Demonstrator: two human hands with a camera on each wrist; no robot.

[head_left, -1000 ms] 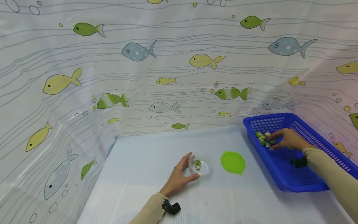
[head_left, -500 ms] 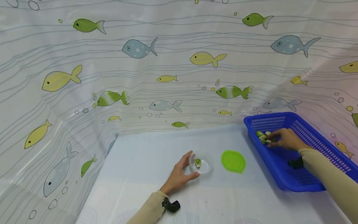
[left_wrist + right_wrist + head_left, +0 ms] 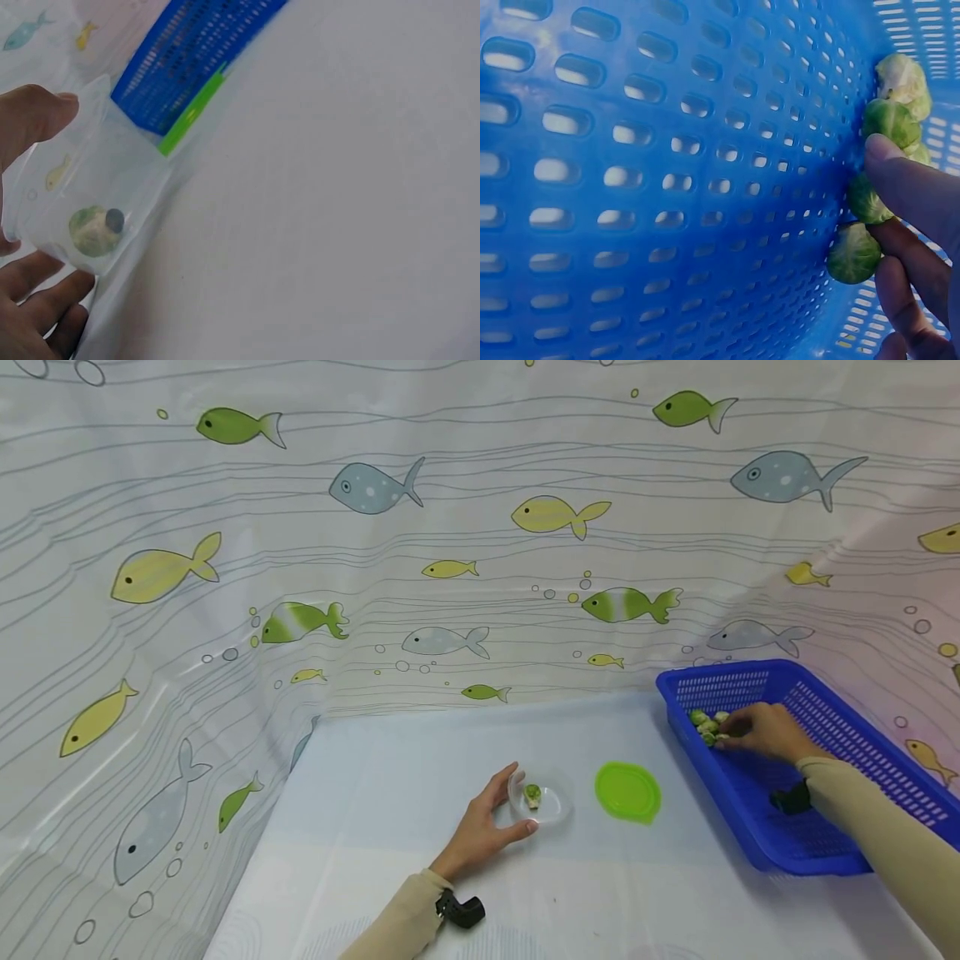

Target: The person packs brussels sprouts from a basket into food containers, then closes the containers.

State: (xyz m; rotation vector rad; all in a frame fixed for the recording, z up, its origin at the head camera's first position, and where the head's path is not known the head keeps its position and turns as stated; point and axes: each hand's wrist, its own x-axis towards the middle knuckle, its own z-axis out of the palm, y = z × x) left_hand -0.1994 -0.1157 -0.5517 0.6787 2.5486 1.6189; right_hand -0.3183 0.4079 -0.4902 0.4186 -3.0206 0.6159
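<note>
My left hand (image 3: 486, 818) holds a small clear plastic bowl (image 3: 557, 810) by its side, thumb at the near rim and fingers at the far side. Inside it lies one Brussels sprout (image 3: 532, 796), also visible through the wall in the left wrist view. At the right, my right hand (image 3: 772, 731) reaches into a blue plastic basket (image 3: 738, 810). In the right wrist view, its thumb and index finger pinch a Brussels sprout (image 3: 866, 201), partly hidden by the fingers. Several other sprouts (image 3: 892, 124) lie beside it against the basket's end.
A bright green lid (image 3: 627, 792) lies flat on the white-covered table (image 3: 390, 793), between the bowl and the basket. A fish-patterned curtain (image 3: 360, 560) hangs behind the table and along both sides.
My right hand has drawn its fingertips together on a sprout at the pile in the basket. The left hand and the bowl have stayed in place.
</note>
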